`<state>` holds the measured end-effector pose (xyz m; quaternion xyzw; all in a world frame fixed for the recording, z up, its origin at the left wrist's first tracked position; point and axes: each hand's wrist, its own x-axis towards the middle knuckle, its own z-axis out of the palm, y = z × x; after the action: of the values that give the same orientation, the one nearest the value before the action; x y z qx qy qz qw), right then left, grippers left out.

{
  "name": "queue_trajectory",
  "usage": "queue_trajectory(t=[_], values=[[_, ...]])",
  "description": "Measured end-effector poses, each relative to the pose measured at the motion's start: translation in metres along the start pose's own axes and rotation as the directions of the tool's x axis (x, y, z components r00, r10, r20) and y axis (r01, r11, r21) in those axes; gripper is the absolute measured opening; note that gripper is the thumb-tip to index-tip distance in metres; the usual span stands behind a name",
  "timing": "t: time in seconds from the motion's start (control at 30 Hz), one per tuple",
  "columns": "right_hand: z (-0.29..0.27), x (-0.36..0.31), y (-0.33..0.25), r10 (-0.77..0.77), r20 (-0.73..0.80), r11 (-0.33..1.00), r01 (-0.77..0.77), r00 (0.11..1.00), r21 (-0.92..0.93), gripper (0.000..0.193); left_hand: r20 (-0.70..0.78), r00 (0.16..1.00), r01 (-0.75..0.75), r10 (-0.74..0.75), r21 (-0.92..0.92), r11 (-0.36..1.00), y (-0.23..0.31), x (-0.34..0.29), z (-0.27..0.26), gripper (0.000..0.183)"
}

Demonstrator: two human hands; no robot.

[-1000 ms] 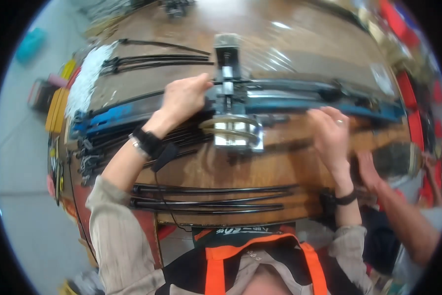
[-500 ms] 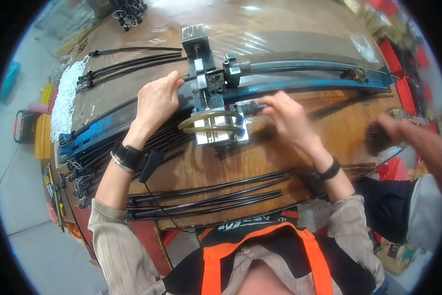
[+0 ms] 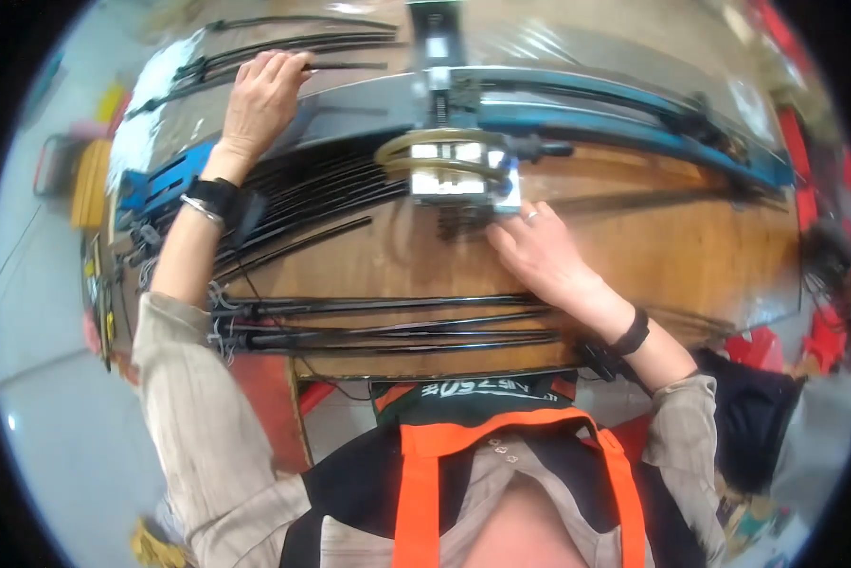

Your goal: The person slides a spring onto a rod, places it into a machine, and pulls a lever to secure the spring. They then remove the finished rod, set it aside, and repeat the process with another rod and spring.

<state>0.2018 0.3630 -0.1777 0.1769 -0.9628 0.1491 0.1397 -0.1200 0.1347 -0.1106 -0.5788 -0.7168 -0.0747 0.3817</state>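
Observation:
My left hand [image 3: 266,106] is closed on a thin black rod [image 3: 349,66], whose end sticks out to the right past the fingers. It is above the far-left part of the table, beside a group of similar rods [image 3: 302,41]. A clamping fixture [image 3: 450,175] with silver metal blocks and looped yellowish hoses [image 3: 416,142] stands at the middle, slightly blurred. A black handle [image 3: 546,149] juts from its right side. Just below the fixture's lower right corner is my right hand [image 3: 542,251], fingers curled together; what they hold, if anything, is hidden.
A long blue rail [image 3: 624,133] runs across the wooden table [image 3: 653,227] behind the fixture. Many black rods [image 3: 321,194] lie left of the fixture, and further rods [image 3: 397,308] lie along the near edge. Red bins [image 3: 793,170] stand at the right.
My left hand has moved left, away from the fixture, with the rod. My right hand has left the black handle and come down toward the fixture's near corner. The view has shifted.

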Motion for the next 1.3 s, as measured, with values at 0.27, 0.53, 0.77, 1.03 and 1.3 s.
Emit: queue_trajectory(t=[0.27,0.53,0.77,1.03,1.3], values=[[-0.020,0.030,-0.031,0.153,0.216,0.976,-0.182,0.964,0.120,0.007,0.572,0.755,0.376,-0.321,0.024,0.926,0.128,-0.105,-0.096,0.018],[0.005,0.030,-0.034,0.388,0.227,0.732,-0.448,0.893,0.513,0.021,0.570,0.765,0.537,-0.298,-0.310,0.785,0.132,-0.111,-0.092,0.016],[0.008,0.025,-0.037,0.487,0.222,0.562,-0.498,0.845,0.660,0.021,0.492,0.842,0.439,-0.222,-0.385,0.812,0.176,-0.068,-0.108,0.014],[0.001,0.012,-0.035,-0.024,-0.326,0.977,0.091,0.945,0.191,0.036,0.600,0.792,0.434,-0.117,-0.418,0.798,0.184,-0.039,-0.131,0.011],[-0.011,-0.024,-0.010,-0.355,-0.443,0.890,0.443,0.823,0.109,0.045,0.927,0.175,0.782,0.331,-0.335,0.525,0.172,0.041,-0.138,0.011]])
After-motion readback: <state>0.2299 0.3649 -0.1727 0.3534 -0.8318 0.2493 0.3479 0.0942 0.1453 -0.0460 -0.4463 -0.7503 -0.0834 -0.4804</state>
